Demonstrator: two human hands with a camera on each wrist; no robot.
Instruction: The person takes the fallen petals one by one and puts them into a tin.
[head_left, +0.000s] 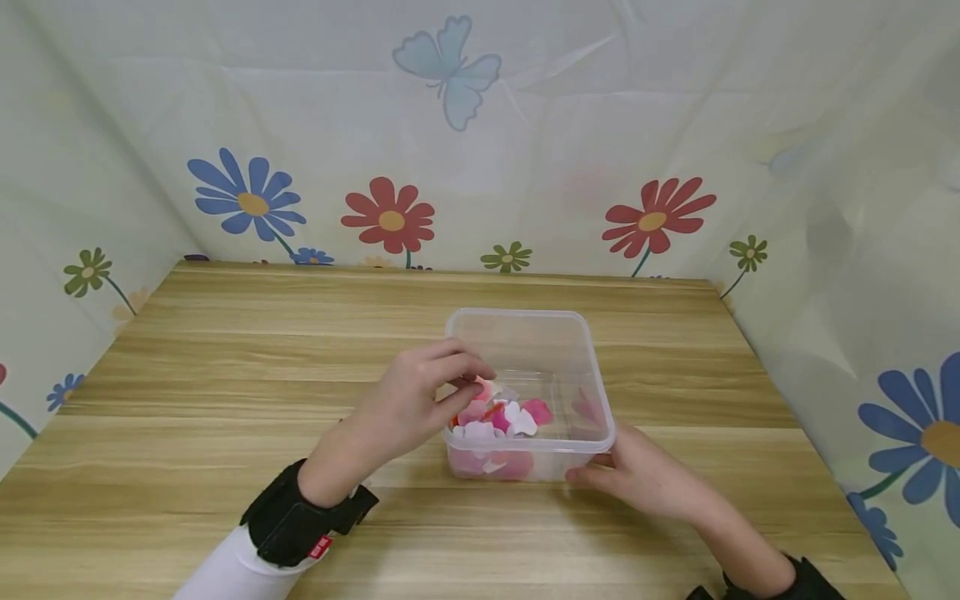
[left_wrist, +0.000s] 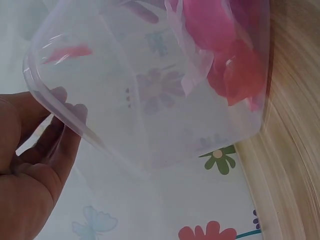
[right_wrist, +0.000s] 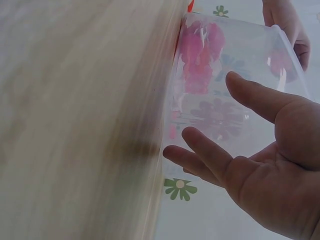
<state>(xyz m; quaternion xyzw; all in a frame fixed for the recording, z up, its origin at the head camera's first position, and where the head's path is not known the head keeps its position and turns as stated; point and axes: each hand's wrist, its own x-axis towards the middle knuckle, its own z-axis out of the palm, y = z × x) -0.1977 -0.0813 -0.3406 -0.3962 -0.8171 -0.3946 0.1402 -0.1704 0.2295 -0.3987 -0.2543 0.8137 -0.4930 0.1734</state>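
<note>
**Clear tub steadied by one hand, petals reached by the other**

A clear plastic container (head_left: 529, 392) was seen on the wooden counter (head_left: 225, 375), slightly toward 5 o'clock of the counter's middle and near the front edge. A loose heap of pink, red and white petal-like pieces (head_left: 498, 417) was held in it, bunched toward the container's 7 o'clock corner; the far half was bare.

The left hand (head_left: 420, 396) was placed over the container's 9 o'clock rim, fingers curled and drawn together just above the pieces. A pinch on a pale piece was suggested in the head view, but actual contact could not be confirmed. In the left wrist view, fingertips (left_wrist: 60, 115) were seen through the clear wall at the rim.

The right hand (head_left: 637, 475) was laid against the container's 5 o'clock corner, fingers fairly straight and spread, nothing gripped. In the right wrist view the fingers (right_wrist: 210, 150) were shown close against the wall. The placement was judged as bracing, so that the light container would not slide while the other hand worked inside.

Black wrist straps were worn on both arms. A small red tag (head_left: 320, 546) was noted on the left strap; its writing was too small to be read. No brand or label was seen on the container. A floral printed backdrop (head_left: 390, 217) was hung around the counter.
</note>
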